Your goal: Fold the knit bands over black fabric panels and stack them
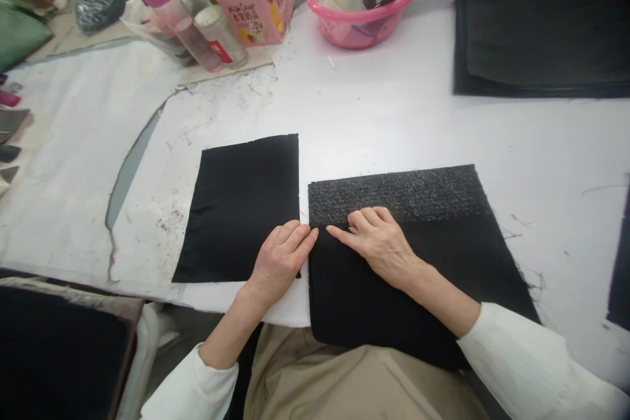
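A larger black cloth piece (pixel 394 275) lies in front of me, its lower edge hanging over the table edge at my lap. Along its top runs a speckled grey-black band (pixel 398 193). At the left end of the seam under this band, my left hand (pixel 283 252) pinches the cloth's side edge, fingers closed. My right hand (pixel 378 239) bears on the same seam, its fingers curled on the cloth and its thumb stretched toward the left hand. Left of this, a smaller black cloth piece (pixel 241 203) lies flat, its right edge partly under my left hand.
A pink basin (pixel 364 20) with papers, a pink carton (pixel 258 0), a pink-capped bottle (pixel 167 10) and a jar (pixel 219 36) stand at the back. Stacked black cloth (pixel 546 39) lies back right. The white table covering (pixel 132 138) is torn at left.
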Demonstrator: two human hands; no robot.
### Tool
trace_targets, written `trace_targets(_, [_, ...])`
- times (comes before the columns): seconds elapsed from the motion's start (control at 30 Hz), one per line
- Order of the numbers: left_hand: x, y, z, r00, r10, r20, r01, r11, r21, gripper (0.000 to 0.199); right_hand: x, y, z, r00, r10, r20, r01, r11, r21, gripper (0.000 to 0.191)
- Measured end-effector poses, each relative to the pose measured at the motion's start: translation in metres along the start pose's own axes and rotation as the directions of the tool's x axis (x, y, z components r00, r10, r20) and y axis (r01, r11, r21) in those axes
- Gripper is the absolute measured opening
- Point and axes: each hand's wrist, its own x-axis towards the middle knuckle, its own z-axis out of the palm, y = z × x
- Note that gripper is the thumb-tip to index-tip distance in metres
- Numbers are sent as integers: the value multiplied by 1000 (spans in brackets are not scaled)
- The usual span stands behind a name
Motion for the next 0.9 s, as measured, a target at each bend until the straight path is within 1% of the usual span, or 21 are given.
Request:
trace_targets(0.1, [-4,-1,-3,1000,-2,9,1,998,56,26,0,0,-1,1000,-2,0,2,1000,-16,33])
trace_targets(0.17, [-3,1,-7,1000,-10,-9,11,997,74,23,-1,0,-2,1000,-9,-5,9,1000,-25,33])
trace_targets(0.23, [-1,5,-11,997,-59,-57,63,996,66,24,-1,0,-3,1000,-12,-17,12,1000,-22,32])
trace_targets(0.3, [4,13,-12,986,-136,-101,140,990,33,29,-1,0,-3,999,-7,-31,7,1000,-10,31])
trace_targets(0.33, [6,17,-10,981,-165,-106,168,986,11,32,-1,0,-3,999,-3,-36,3,1000,-6,31])
trace_targets(0.4, [10,27,-4,981,-181,-75,179,983,-24,37,0,-1,-2,999,4,-42,-4,1000,-5,30])
trace_targets(0.47, [11,34,3,985,-170,-36,169,985,-31,37,0,-2,-2,999,7,-43,-7,1000,-12,28])
trace_targets(0.57, [10,37,11,985,-170,-28,170,985,1,35,0,0,-3,999,-5,-45,4,1000,-18,26])
trace_targets(0.8, [7,33,8,986,-164,-6,165,986,10,35,-7,22,-10,994,-107,-28,108,994,17,29])
trace_targets(0.9, [8,33,8,986,-167,2,167,986,5,35,-9,30,-12,991,-131,-27,132,991,21,28])
